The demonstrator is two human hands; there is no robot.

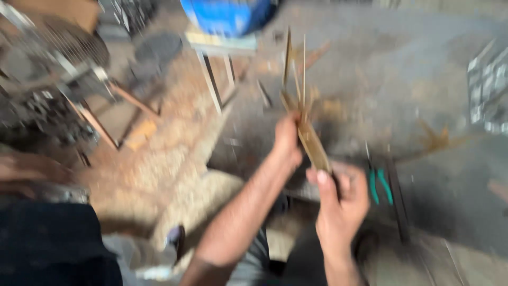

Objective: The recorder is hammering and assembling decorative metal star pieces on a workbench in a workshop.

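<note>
Gripping a bundle of thin brass-coloured metal strips [306, 132], my two hands work close together at the centre of the head view; the left hand [287, 142] is closed around the strips midway along, and the right hand [341, 204] pinches the lower end between thumb and curled fingers, at about five o'clock from the left. The strips fan out upward toward twelve o'clock, two or three thin tips splaying apart above the left fist; the blur keeps me from counting them. At three o'clock from the right hand, a pair of green-handled pliers [380, 185] lies on the dark work surface [455, 175]; a blue drum [227, 16] stands at eleven o'clock on a small metal stand [217, 79], and cluttered machine parts [47, 90] fill the nine o'clock side over the dusty floor [169, 159].

To do this well, I judge that the lower pinch should stay firm so the ends stay aligned; the upper fist should squeeze evenly, since loose tips could slip or spring; a slower head would also help me see.
</note>
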